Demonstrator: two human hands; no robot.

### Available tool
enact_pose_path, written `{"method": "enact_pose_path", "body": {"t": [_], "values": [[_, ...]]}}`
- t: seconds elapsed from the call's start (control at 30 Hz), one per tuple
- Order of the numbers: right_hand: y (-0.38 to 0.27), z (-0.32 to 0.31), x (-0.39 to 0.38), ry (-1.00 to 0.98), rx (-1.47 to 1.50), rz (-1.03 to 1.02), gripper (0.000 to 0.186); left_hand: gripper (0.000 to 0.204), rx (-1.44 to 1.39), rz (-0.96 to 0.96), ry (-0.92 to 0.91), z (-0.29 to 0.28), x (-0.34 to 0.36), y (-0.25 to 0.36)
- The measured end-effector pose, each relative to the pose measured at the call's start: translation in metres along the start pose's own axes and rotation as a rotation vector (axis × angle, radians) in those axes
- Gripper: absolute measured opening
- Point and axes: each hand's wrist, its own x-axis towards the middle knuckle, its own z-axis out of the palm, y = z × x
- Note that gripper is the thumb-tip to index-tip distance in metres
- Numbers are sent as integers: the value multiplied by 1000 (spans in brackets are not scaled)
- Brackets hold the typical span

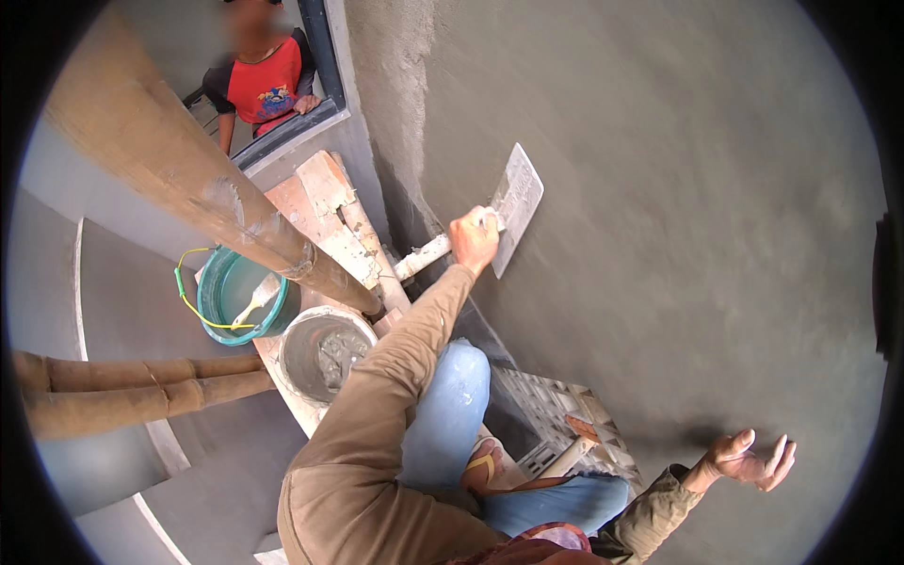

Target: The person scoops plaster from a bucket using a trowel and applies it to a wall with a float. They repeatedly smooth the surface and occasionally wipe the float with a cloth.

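My left hand [474,240] is closed round the handle of a rectangular plastering trowel [520,209]. The trowel's pale, smeared plate lies at or close against the grey plastered wall [678,235]; any gap between them cannot be made out. At the lower right, my right hand [750,460] holds nothing. Its fingers are apart and slightly curled, in front of the wall. Below my left forearm, a round bucket [294,369] contains wet grey mortar [339,356]. Beside it, a green bucket [209,292] holds a brush [259,297] and what looks like water.
A thick bamboo pole [226,193] slants past the buckets, and two more poles [151,384] enter from the left. The buckets stand on worn planks [325,202]. Another person [268,85] in a red shirt is at a window opening [292,130]. A patterned surface [546,395] lies lower down.
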Motion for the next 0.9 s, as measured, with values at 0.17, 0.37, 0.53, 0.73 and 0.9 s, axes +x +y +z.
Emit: {"method": "enact_pose_path", "body": {"t": [0.17, 0.37, 0.53, 0.73, 0.9], "values": [[2, 2, -1, 26, -29, 12, 57, 21, -111, -23, -291, 0, -81, 22], [2, 2, -1, -1, -18, 4, 58, 26, -150, -119, 0, -27, 8, -42], [5, 2, -2, 5, -4, 2, 57, 37, 75, -116, 47, -40, 107, -66], [3, 9, 2, 79, 54, -31, 55, 31, 29, -139, -120, -18, 74, -54], [3, 9, 0, 99, 61, -26, 54, 22, -108, -9, -157, -1, -10, -19]]}}
